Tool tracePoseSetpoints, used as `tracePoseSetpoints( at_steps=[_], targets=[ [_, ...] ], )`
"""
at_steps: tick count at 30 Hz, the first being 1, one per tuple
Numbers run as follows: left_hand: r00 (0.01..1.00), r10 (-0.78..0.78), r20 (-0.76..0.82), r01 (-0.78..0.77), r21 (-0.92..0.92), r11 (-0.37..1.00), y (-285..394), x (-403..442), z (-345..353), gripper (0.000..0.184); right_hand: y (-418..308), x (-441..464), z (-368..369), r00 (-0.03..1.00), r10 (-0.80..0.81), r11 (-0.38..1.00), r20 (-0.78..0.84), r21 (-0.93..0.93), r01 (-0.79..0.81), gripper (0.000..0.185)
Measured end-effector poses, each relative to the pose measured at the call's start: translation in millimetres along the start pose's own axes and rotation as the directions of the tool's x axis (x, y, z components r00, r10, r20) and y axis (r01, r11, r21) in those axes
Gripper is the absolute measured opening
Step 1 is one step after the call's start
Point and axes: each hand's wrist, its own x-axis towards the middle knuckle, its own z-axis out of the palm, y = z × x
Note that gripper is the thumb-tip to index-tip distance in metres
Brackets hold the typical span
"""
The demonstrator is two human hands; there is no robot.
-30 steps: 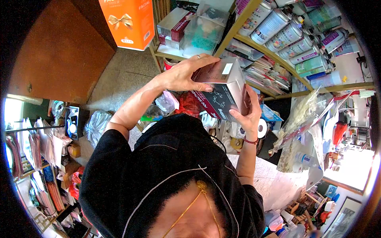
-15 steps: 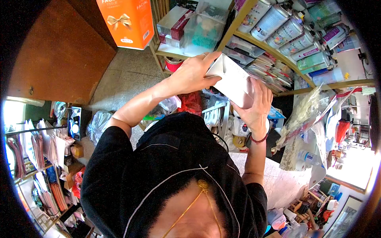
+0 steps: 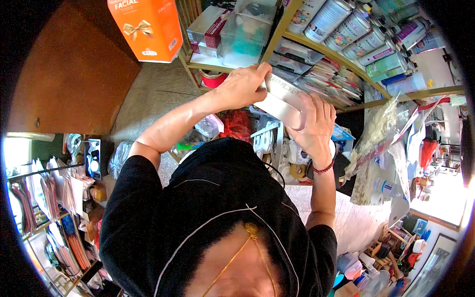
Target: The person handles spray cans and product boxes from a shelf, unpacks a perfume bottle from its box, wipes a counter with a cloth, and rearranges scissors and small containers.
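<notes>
A box [image 3: 283, 103] is held up in front of me between both hands, tilted, with pale, shiny sides and small print facing the camera. My left hand [image 3: 242, 86] grips its left end, fingers and thumb closed on the corner. At the right end, my right hand [image 3: 316, 123] is wrapped round the box, with a red bracelet on the wrist. Just behind the box is a wooden shelf [image 3: 208, 67] bearing dark red and white boxes [image 3: 208, 29] and a clear container [image 3: 247, 37] with something turquoise inside.
An orange tissue box [image 3: 146, 32] stands at the upper left. Spray cans [image 3: 346, 32] line the rack at the upper right, above stacked packets [image 3: 331, 81]. A red plastic bag [image 3: 235, 124] lies below the shelf. Dried flowers in wrapping [image 3: 378, 126] are at the right.
The box has been turned, so its dark printed face no longer shows and pale sides face the camera. Both hands have shifted their grip around it. The view has shifted slightly.
</notes>
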Motion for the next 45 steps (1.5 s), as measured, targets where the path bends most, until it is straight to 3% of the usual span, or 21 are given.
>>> tracePoseSetpoints(
  at_steps=[5,7,8,11,13,15,21,23,26,33,37,38,41,42,45],
  targets=[
    [0.991,0.044,0.124,-0.063,0.152,0.986,3,8,-3,0.045,7,-3,-2,0.999,-0.01,0.998,0.052,0.058,0.007,0.069],
    [0.939,0.264,0.218,-0.296,0.126,0.947,3,17,3,0.045,8,-4,-1,0.997,-0.024,0.998,0.07,0.064,0.02,0.066],
    [0.9,0.217,0.379,-0.235,0.004,0.972,6,22,5,0.044,7,-5,0,0.992,-0.063,0.994,0.106,0.097,0.053,0.067],
    [0.804,0.186,0.566,-0.26,0.054,0.964,20,24,7,0.047,-4,-13,-4,0.989,-0.049,0.994,0.138,0.104,0.035,0.067],
    [0.777,0.289,0.559,-0.339,-0.014,0.941,17,19,14,0.044,-10,-23,-5,0.987,-0.04,0.983,0.156,0.184,0.011,0.069],
    [0.772,0.379,0.51,-0.406,-0.063,0.912,17,7,17,0.041,-24,-36,-9,0.985,0.032,0.99,0.168,0.129,-0.054,0.07],
    [0.546,0.527,0.652,-0.501,-0.25,0.829,21,-15,38,0.041,-84,-78,-20,0.956,0.231,0.971,0.18,0.025,-0.24,0.073],
    [0.501,0.557,0.662,-0.528,-0.276,0.803,28,-29,57,0.04,-102,-96,-25,0.91,0.331,0.938,0.25,0.021,-0.346,0.082],
    [0.455,0.677,0.578,-0.629,-0.33,0.704,48,-54,78,0.035,-131,-123,-46,0.819,0.475,0.872,0.324,-0.047,-0.487,0.077],
    [0.309,0.86,0.407,-0.815,-0.353,0.46,111,-109,136,0.032,-178,-195,-93,0.665,0.712,0.701,0.225,-0.174,-0.692,0.08],
    [0.121,0.965,0.234,-0.922,-0.335,0.196,154,-130,167,0.043,-201,-236,-124,0.605,0.79,0.612,0.1,-0.184,-0.769,0.084],
    [-0.026,0.953,0.303,-0.95,-0.305,0.071,169,-132,177,0.049,-207,-248,-134,0.58,0.812,0.581,0.069,-0.195,-0.79,0.086],
    [-0.092,0.947,0.308,-0.931,-0.365,0.028,216,-159,200,0.05,-224,-290,-169,0.547,0.837,0.537,0.004,-0.204,-0.819,0.086],
    [-0.073,0.935,0.348,-0.875,-0.473,0.107,235,-171,213,0.049,-230,-311,-181,0.54,0.841,0.526,0.015,-0.255,-0.811,0.087],
    [-0.103,0.924,0.369,-0.79,-0.594,0.149,299,-201,237,0.05,-244,-364,-223,0.486,0.874,0.461,-0.019,-0.283,-0.841,0.086]
  ],
)
